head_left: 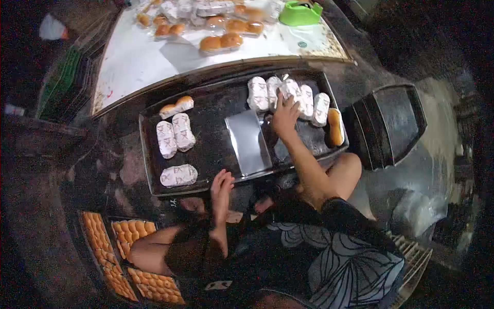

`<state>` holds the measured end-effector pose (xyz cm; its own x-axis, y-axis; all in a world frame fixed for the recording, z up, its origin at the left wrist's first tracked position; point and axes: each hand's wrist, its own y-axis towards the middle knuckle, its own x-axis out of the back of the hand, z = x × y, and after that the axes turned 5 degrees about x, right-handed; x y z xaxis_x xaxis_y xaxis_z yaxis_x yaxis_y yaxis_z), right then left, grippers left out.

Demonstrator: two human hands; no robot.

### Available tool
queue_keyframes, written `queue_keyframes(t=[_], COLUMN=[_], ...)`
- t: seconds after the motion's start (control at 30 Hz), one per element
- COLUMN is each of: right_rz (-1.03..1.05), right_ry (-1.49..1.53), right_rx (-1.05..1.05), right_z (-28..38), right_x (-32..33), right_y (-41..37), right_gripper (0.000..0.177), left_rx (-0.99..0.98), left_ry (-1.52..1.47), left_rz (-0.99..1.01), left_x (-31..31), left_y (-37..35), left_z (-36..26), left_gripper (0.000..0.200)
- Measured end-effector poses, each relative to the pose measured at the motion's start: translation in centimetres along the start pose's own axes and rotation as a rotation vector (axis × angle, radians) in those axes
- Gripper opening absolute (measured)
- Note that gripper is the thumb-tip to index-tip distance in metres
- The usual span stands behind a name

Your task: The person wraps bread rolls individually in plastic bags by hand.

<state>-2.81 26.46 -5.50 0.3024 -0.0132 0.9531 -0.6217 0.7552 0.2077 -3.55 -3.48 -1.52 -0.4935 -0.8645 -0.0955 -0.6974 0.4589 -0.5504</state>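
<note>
A large black tray [211, 154] lies in front of me with bread packets in printed white wrapping. At its upper right, my right hand [284, 118] reaches over the row, fingers bent around a bread packet [289, 88]. Other packets [257, 92] stand side by side there, and a browned bun packet [335, 127] lies at the row's right end. My left hand [221, 186] hovers by the tray's near edge, fingers stretched, holding nothing. Between the hands rests a sheet of shiny clear plastic [248, 143]. Several packets [175, 135] sit on the tray's left side.
Behind the tray, a white table [136, 72] bears bagged buns [221, 43] and a green holder [300, 14]. Stacked dark trays [393, 123] stand at right. Trays of unwrapped buns [135, 232] lie at lower left, beside my leg. A slatted rack [414, 262] is at lower right.
</note>
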Motion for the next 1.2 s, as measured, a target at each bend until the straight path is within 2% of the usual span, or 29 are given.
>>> queue_keyframes(t=[0.03,0.1,0.13,0.17,0.23,0.27,0.3,0.37,0.43,0.5,0.53,0.6,0.63,0.7,0.73,0.77,0.8,0.83,0.87,0.9,0.97,1.0,1.03,1.07,1.1,1.13,1.17,1.2], right_rz=[0.007,-0.142,-0.128,-0.026,0.127,-0.056,-0.050,0.200,0.523,0.356,0.378,0.191,0.196,0.205,0.140,0.113,0.350,0.586,0.415,0.249,-0.405,-0.363,-0.333,-0.221,0.018,0.276,0.798,0.638], right_ry=[-0.006,-0.275,-0.336,-0.308,0.158,0.373,0.371,1.079,1.497,1.099,1.111,0.988,0.997,0.897,0.898,0.902,0.765,0.616,0.644,0.670,0.776,0.675,0.574,0.674,0.884,1.038,0.982,0.954], right_rx=[-0.022,-0.003,0.029,0.006,-0.012,0.071,0.069,-0.163,-0.239,0.207,0.204,0.257,0.255,0.143,0.240,0.263,0.264,0.250,0.240,0.230,0.487,0.492,0.505,0.589,0.620,0.485,0.165,0.356], right_z=[-0.8,-2.3,-4.1,-5.3,-7.5,-8.9,-8.2,-5.9,-2.0,1.4,2.7,4.7,5.2,5.7,5.9,6.2,6.5,6.7,7.9,9.5,12.4,13.4,14.1,13.3,12.0,10.0,8.3,6.1], right_x=[-0.1,0.2,0.3,0.9,4.3,3.9,5.4,8.9,11.1,11.9,12.8,14.2,13.4,10.8,10.0,10.4,11.3,12.6,14.6,16.4,17.0,17.1,17.2,16.1,13.7,11.8,12.2,9.6], right_y=[-0.5,-0.7,-1.0,-0.6,1.0,1.0,0.8,-0.9,-5.4,-9.9,-10.9,-11.8,-12.2,-12.9,-12.3,-10.0,-6.7,-3.6,-0.2,3.2,7.9,7.1,6.0,3.2,0.2,-4.4,-7.8,-12.7], right_gripper=[0.079,0.058,0.056,0.054,0.054,0.044,0.044,0.042,0.057,0.058,0.058,0.052,0.052,0.042,0.034,0.034,0.033,0.033,0.035,0.037,0.044,0.048,0.053,0.055,0.054,0.048,0.041,0.023], left_rx=[0.041,0.083,0.102,0.124,0.086,0.046,0.052,0.031,0.234,0.174,0.159,0.186,0.209,0.171,0.033,-0.114,-0.146,-0.078,-0.002,-0.013,-0.943,-0.494,-0.508,-0.456,-0.397,-0.389,-0.427,-0.464], left_ry=[-0.081,-0.161,-0.148,-0.137,-0.130,-0.121,-0.122,-0.659,-0.902,-0.895,-0.878,-0.878,-0.875,-0.822,-0.666,-0.514,-0.517,-0.371,-0.226,-0.232,1.464,1.507,1.498,1.478,1.462,1.454,1.237,1.016], left_rz=[0.026,0.065,0.078,0.087,0.136,0.177,0.176,0.234,0.403,0.359,0.246,0.182,0.149,0.223,0.113,0.005,0.018,0.057,0.089,0.092,-0.180,0.244,0.221,0.215,0.220,0.211,0.195,0.171], left_x=[-0.1,-0.5,-0.7,-0.9,-1.7,-2.2,-3.3,-6.1,-8.1,-9.7,-9.6,-8.4,-7.8,-8.0,-8.8,-9.2,-8.9,-8.6,-8.5,-8.2,-6.2,-4.4,-3.8,-3.4,-2.8,-2.2,-1.8,-1.4], left_y=[-0.7,-0.9,-0.7,-0.7,-0.1,0.3,0.6,1.3,2.6,3.5,3.7,2.7,2.2,0.9,0.0,-0.3,-0.4,-0.9,-0.9,-0.1,1.9,3.8,4.1,4.3,4.6,4.4,3.7,3.1], left_z=[-0.4,-0.6,-0.7,-0.6,-0.3,-0.3,-0.7,-1.6,-3.3,-4.4,-4.5,-4.5,-4.5,-2.8,-2.4,-2.4,-2.5,-2.3,-1.8,-1.6,-0.1,3.9,3.7,3.4,3.3,2.8,1.7,0.8], left_gripper=[0.045,0.043,0.043,0.044,0.046,0.049,0.049,0.053,0.055,0.050,0.044,0.039,0.036,0.037,0.037,0.038,0.038,0.043,0.048,0.048,0.040,0.031,0.031,0.026,0.023,0.023,0.021,0.018])
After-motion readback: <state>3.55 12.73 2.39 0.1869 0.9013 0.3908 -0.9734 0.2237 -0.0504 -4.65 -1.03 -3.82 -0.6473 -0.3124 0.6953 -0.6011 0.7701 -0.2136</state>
